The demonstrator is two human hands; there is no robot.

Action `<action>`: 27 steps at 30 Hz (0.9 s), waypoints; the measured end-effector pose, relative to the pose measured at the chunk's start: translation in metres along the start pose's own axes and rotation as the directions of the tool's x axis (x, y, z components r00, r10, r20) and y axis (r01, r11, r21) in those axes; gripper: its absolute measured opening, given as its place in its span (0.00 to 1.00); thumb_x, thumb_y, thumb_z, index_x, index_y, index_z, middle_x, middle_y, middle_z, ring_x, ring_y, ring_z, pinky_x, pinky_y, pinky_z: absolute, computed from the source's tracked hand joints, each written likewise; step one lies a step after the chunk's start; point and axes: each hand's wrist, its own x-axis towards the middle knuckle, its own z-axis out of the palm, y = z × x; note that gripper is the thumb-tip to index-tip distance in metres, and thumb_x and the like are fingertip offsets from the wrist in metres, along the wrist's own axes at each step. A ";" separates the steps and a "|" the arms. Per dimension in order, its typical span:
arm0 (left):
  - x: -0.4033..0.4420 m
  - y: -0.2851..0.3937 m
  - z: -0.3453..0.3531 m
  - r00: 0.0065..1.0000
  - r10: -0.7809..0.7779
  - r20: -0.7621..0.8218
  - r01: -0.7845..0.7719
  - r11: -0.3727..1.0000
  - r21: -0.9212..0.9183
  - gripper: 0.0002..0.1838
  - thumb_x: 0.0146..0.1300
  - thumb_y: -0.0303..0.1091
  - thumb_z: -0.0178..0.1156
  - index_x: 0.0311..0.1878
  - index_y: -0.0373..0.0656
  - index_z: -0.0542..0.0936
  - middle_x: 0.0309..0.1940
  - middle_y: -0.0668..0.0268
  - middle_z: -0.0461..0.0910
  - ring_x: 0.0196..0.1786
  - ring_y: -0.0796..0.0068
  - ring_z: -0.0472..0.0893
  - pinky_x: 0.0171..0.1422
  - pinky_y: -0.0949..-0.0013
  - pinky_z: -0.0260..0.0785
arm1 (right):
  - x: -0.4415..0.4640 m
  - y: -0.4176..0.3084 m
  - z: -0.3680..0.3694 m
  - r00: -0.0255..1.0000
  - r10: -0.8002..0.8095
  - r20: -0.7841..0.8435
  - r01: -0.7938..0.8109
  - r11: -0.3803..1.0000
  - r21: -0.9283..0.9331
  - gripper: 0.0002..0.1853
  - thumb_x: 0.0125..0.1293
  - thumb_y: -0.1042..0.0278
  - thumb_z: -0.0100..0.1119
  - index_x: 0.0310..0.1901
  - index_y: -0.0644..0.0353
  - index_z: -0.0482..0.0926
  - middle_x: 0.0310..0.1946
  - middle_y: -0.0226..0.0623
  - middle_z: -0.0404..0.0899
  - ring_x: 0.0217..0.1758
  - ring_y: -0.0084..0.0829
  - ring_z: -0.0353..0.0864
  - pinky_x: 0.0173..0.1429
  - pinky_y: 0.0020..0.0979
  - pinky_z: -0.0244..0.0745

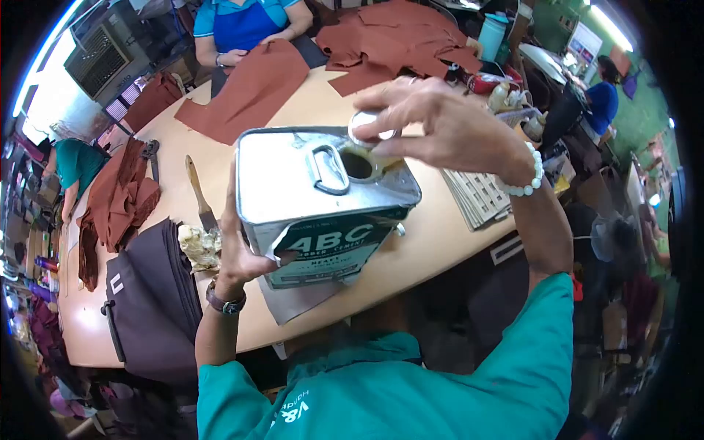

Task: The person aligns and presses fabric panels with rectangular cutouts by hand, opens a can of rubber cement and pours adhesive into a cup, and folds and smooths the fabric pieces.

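Right hand (458,121): fingers pinch round cap (364,125) beside the can (282,176)'s uncovered opening (357,166). Left hand (239,255) grips can's left near corner, likely steadying it. Can sits near table (429,246) edge on grey sheet (299,304), probably against drips; brush (196,185) left.

The single camera is mounted on the wearer's head and faces forward and steeply downward. The field is wide-angle: a dark, curved border encloses it, and outer edges bow. The lower margin takes in the wearer's short-sleeved teal shirt (411,403). The rectangular metal can with a silver top and dark green label (279,172) sits near the lens, close to centre, with its top and front face exposed to view. Beyond it, the pale, smooth-topped table (433,242) extends toward a person in a blue apron (242,28) at the upper margin.
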 end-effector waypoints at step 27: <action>0.003 -0.002 -0.003 0.993 0.115 0.037 -0.118 0.990 0.081 0.68 0.24 0.52 0.70 0.71 0.39 0.45 0.65 0.51 0.60 0.65 0.59 0.64 0.68 0.59 0.56 | -0.015 -0.006 0.006 0.998 -0.037 0.052 0.049 0.963 -0.264 0.11 0.53 0.75 0.59 0.40 0.62 0.81 0.48 0.45 0.74 0.50 0.43 0.72 0.55 0.38 0.67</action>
